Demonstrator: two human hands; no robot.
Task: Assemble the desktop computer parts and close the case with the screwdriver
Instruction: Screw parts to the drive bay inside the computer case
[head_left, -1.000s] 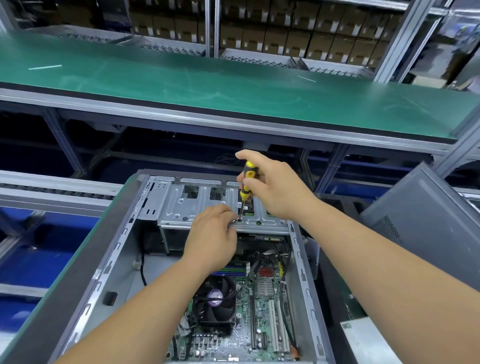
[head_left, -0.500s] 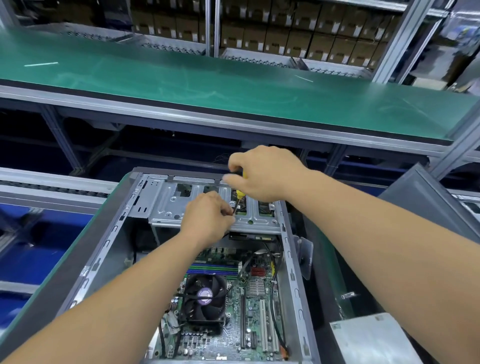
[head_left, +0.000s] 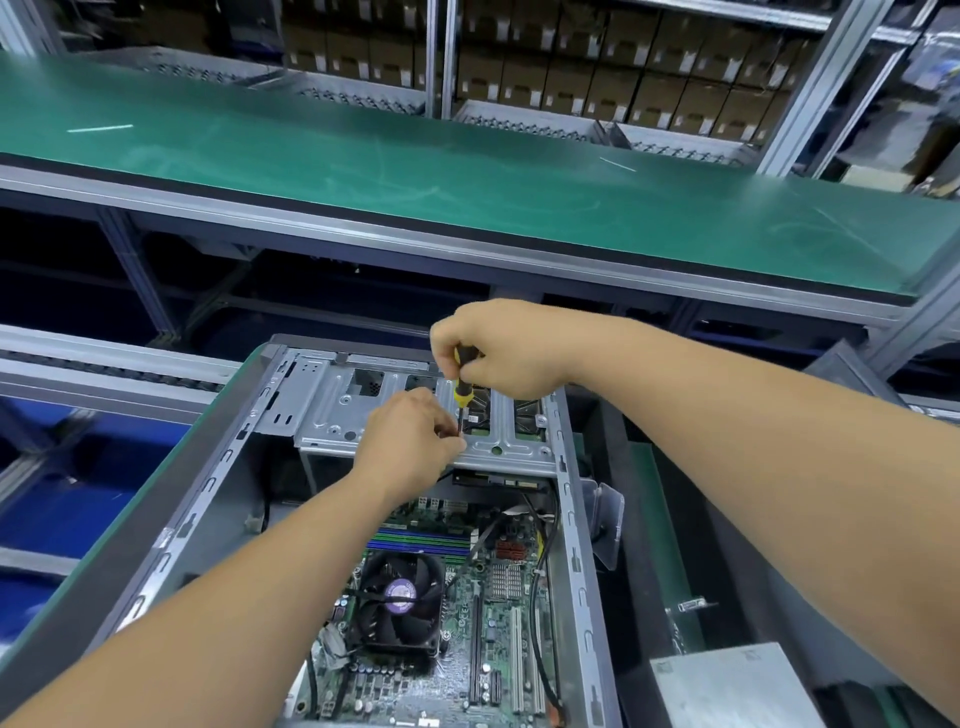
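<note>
An open grey computer case (head_left: 218, 483) lies on its side in front of me, with the motherboard (head_left: 488, 639) and a black CPU fan (head_left: 397, 592) showing inside. A silver drive bracket (head_left: 332, 410) spans the far end of the case. My right hand (head_left: 498, 348) grips the black and yellow screwdriver (head_left: 461, 392) by its handle, shaft pointing down at the bracket. My left hand (head_left: 410, 441) pinches the shaft near the tip, just above the bracket's front edge. The tip and any screw are hidden by my fingers.
A long green workbench (head_left: 467, 171) runs across behind the case. Shelves of brown boxes (head_left: 597, 57) stand beyond it. A grey case side panel (head_left: 852, 374) leans at the right. A silver metal box (head_left: 727, 686) sits at the lower right. Blue bins (head_left: 67, 499) lie lower left.
My right hand shifted on the screwdriver handle, which dropped a little and shows again below my fingers. My left hand stayed at the shaft tip. My view drifted slightly.
</note>
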